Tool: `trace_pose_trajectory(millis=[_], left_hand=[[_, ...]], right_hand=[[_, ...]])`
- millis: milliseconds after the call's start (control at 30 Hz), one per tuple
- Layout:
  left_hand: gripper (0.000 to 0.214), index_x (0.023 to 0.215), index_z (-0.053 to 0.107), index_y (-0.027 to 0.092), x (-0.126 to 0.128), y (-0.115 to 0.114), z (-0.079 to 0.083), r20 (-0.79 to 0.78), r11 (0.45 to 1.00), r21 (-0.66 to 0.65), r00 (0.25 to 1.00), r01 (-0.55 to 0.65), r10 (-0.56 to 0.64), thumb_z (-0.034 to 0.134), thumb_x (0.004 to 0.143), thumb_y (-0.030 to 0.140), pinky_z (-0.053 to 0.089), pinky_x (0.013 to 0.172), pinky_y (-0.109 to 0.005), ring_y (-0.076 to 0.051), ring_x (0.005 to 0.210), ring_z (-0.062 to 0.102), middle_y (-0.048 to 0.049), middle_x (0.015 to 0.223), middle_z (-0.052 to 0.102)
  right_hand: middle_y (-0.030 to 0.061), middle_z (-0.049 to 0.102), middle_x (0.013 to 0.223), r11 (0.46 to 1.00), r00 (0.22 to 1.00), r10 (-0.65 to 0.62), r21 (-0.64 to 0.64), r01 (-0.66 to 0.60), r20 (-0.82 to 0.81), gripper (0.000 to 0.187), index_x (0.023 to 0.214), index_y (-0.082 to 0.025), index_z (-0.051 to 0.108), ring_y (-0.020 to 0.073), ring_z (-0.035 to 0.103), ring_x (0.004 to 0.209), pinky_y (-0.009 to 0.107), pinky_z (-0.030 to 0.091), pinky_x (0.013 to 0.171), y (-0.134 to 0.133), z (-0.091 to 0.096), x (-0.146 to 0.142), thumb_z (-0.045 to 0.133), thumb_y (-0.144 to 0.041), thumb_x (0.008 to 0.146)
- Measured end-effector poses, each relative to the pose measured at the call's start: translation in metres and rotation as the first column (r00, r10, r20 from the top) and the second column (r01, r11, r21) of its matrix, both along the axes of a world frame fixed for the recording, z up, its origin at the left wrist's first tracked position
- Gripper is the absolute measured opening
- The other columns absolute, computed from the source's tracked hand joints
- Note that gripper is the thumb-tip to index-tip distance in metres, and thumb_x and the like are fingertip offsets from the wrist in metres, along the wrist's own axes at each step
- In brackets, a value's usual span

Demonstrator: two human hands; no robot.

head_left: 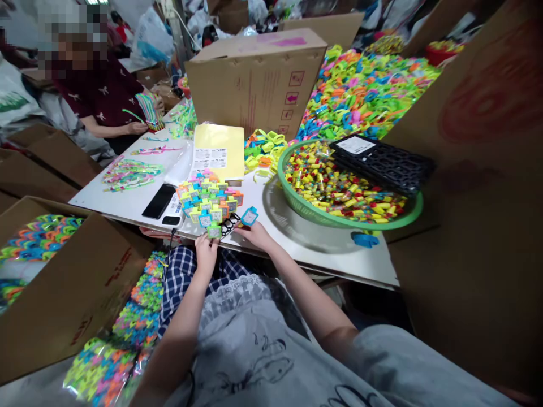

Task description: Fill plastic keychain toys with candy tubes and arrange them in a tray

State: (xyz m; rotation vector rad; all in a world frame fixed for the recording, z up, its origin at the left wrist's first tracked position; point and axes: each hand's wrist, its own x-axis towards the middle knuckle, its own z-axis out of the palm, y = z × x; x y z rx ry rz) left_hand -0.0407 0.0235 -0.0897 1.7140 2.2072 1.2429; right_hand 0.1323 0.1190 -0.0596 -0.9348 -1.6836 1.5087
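Several colourful toy watches (207,200) with square faces stand packed in rows in a black plastic grid tray (229,225), which shows only at its right end. My left hand (206,249) is closed at the near edge of this tray, just below a green watch; the fingertips are partly hidden. To the right of the tray, my right hand (255,233) pinches a blue toy watch (249,216) with a pale square face. Its strap is mostly hidden by the fingers.
A green basket (348,221) of small yellow-and-red pieces stands at right, with black grid trays (382,164) on its rim. Behind are a cardboard box (254,85) and heaped watches (360,90). A phone (159,201) lies left. Across the table, another person holds colourful strips (149,111).
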Motion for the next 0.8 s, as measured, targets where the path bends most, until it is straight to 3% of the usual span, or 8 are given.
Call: trace_pose_trajectory(millis=[167, 400, 800], left_hand=[[0.01, 0.081, 0.069, 0.018, -0.001, 0.0, 0.005, -0.012, 1.0, 0.01, 1.0, 0.027, -0.027, 0.059, 0.082, 0.021, 0.045, 0.08, -0.037, -0.024, 0.083, 0.063, -0.007, 0.083, 0.07], [0.012, 0.081, 0.069, 0.018, -0.004, -0.001, 0.008, -0.025, 0.999, 0.028, 0.999, 0.042, -0.042, 0.058, 0.082, 0.023, 0.046, 0.077, -0.036, -0.024, 0.081, 0.063, -0.0069, 0.083, 0.07], [0.014, 0.074, 0.064, 0.02, 0.0, -0.002, 0.0, -0.037, 0.999, 0.052, 0.999, 0.002, 0.0, 0.056, 0.082, 0.028, 0.045, 0.076, -0.036, -0.023, 0.077, 0.061, -0.0065, 0.077, 0.068]], right_hand=[[0.0046, 0.069, 0.092, 0.97, 0.99, 0.082, 0.218, -0.106, 0.114, 0.011, 0.088, -0.017, 0.065, 0.0188, 0.063, 0.088, 0.033, 0.047, 0.085, 0.001, 0.001, -0.019, 0.059, -0.023, 0.081], [0.009, 0.065, 0.114, 0.849, 0.971, 0.189, 0.472, -0.236, 0.145, 0.023, 0.108, -0.019, 0.064, 0.0224, 0.056, 0.111, 0.039, 0.043, 0.097, 0.001, -0.005, -0.036, 0.053, -0.019, 0.087], [0.0109, 0.068, 0.104, 0.709, 0.903, 0.226, 0.574, -0.41, 0.366, 0.022, 0.103, -0.016, 0.064, 0.0216, 0.06, 0.095, 0.035, 0.046, 0.087, 0.008, -0.007, -0.037, 0.046, -0.022, 0.093]])
